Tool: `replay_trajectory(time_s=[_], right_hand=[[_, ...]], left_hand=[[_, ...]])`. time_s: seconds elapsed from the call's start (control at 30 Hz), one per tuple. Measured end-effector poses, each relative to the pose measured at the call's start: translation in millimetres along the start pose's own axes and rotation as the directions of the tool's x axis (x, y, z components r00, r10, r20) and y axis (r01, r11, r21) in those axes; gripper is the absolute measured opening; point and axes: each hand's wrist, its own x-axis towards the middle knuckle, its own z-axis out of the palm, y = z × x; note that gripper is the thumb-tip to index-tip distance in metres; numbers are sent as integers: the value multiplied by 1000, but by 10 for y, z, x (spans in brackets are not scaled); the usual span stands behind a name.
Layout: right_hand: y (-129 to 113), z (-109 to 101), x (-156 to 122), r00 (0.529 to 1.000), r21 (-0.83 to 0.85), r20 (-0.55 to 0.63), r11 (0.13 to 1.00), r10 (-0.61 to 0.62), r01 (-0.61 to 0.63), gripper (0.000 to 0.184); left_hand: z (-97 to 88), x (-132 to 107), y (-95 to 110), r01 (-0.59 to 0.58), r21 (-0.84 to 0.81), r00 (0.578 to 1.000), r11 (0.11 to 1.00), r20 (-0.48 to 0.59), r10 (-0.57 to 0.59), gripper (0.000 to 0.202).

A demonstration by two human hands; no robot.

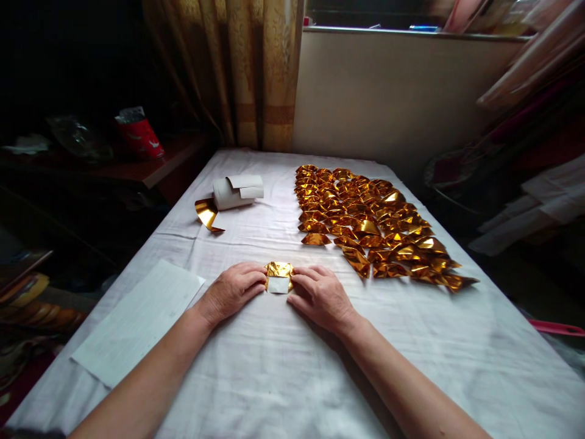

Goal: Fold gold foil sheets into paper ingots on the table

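Observation:
Between my hands, at the middle of the white-covered table, lies a partly folded piece of gold foil paper (278,269) with its pale backing showing on the near half. My left hand (235,289) pinches its left edge with thumb and fingers. On the opposite edge, the fingers and thumb of my right hand (321,294) close in the same way. Several rows of folded gold foil pieces (365,227), boat-like in shape, cover the table's far right part. Beyond my left hand is a curled gold foil sheet (206,213) by a roll of pale sheets (237,191).
A flat pale sheet (137,323) lies under and beside my left forearm. The white cloth (283,378) is lightly wrinkled. Left of the table, a dark side table (159,167) holds a red container (141,135). A gold curtain (260,73) hangs at the back.

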Motion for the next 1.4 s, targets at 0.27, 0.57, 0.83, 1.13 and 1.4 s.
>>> replay_trajectory(time_s=[0.27,0.57,0.83,1.13,1.4], right_hand=[[-130,-14,79,992,-147,68,985,102,-91,26],[-158,47,52,998,-191,-15,979,68,-69,31],[-107,88,73,996,-188,-43,979,74,-81,17],[-38,123,82,991,-124,-82,985,106,-116,23],[151,182,79,989,133,-101,987,109,-95,10]], left_hand=[[-77,80,-64,-293,310,956,904,122,268,18],[-24,112,-27,-308,470,944,827,43,327,17],[-38,106,-39,-191,321,981,928,41,188,20],[-31,107,-48,-59,225,998,972,47,50,15],[44,140,-27,89,97,996,991,-40,-85,14]])
